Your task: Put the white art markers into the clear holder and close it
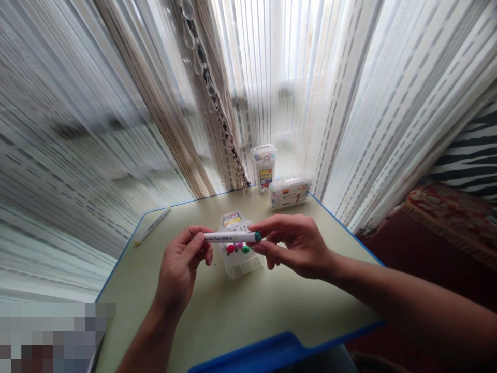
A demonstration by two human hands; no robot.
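A white marker [232, 237] with a teal cap lies level between both hands above the pale green table [240, 311]. My left hand [181, 269] pinches its left end. My right hand [295, 243] pinches the teal-capped right end. Just behind and under the marker stands a clear plastic marker box [240, 259], lying open toward me, with pink and green marker caps showing inside it.
At the back of the table stand a tall clear marker case [264, 167] and a low clear marker case [290, 190]. A single white marker [152, 225] lies by the left edge. Striped curtains [116, 103] hang behind; a red cushion [442, 212] sits to the right.
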